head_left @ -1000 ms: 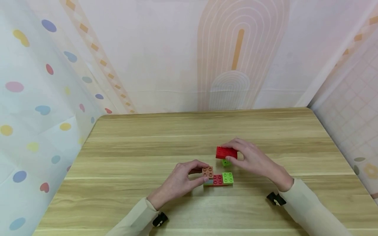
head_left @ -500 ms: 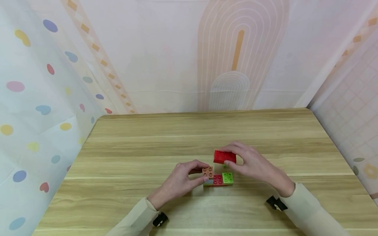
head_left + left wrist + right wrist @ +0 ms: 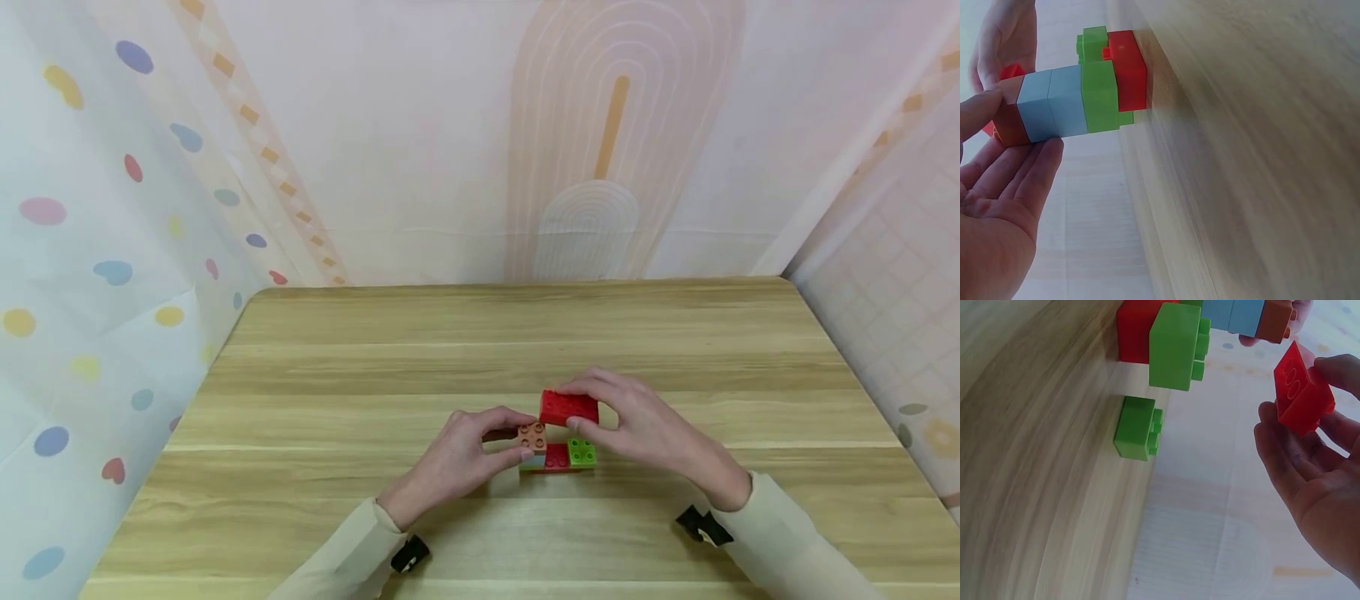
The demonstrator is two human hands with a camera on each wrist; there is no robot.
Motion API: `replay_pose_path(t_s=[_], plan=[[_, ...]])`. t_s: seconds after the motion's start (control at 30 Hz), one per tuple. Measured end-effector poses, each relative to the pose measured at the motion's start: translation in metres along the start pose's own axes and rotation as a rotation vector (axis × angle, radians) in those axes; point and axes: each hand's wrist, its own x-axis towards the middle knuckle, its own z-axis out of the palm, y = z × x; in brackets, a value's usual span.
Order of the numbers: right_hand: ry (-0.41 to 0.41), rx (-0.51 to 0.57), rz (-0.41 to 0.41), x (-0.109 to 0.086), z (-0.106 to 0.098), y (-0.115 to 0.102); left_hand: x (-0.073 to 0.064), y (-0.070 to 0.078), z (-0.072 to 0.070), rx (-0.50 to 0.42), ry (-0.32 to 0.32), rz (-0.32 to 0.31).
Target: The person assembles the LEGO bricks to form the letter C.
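A small toy-brick build stands on the table. Its red bottom brick [image 3: 557, 458] carries a green brick [image 3: 582, 452] at the right end. At the left end rises a column of a green brick [image 3: 1100, 97], two light blue bricks [image 3: 1063, 103] and a brown brick [image 3: 1013, 122] on top. My left hand [image 3: 453, 462] grips this column near its top, thumb in front and fingers behind. Raised beside the column top, a red brick [image 3: 558, 408] is pinched in my right hand [image 3: 652, 429], tilted, its hollow underside showing in the right wrist view.
A loose small green brick [image 3: 1136, 428] sits on the wooden table [image 3: 375, 367] behind the build, hidden in the head view. Printed cloth [image 3: 420, 150] hangs behind the table and at both sides. Black wrist cameras [image 3: 409, 554] sit at both cuffs.
My right hand has brought the red brick left and nearer, from over the loose green brick to close beside the brown brick. My left hand keeps its grip on the column.
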Motion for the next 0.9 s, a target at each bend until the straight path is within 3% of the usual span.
replay_pose_path(t_s=[0.47,0.9], plan=[[-0.022,0.005,0.016,-0.0035,-0.0012,-0.0077,0.0025,0.0027,0.0010,0.016,0.009,-0.006],[-0.035,0.037,-0.031,-0.0051,0.0039,-0.0090,0.0016,0.0010,-0.0002,-0.020,0.003,-0.011]])
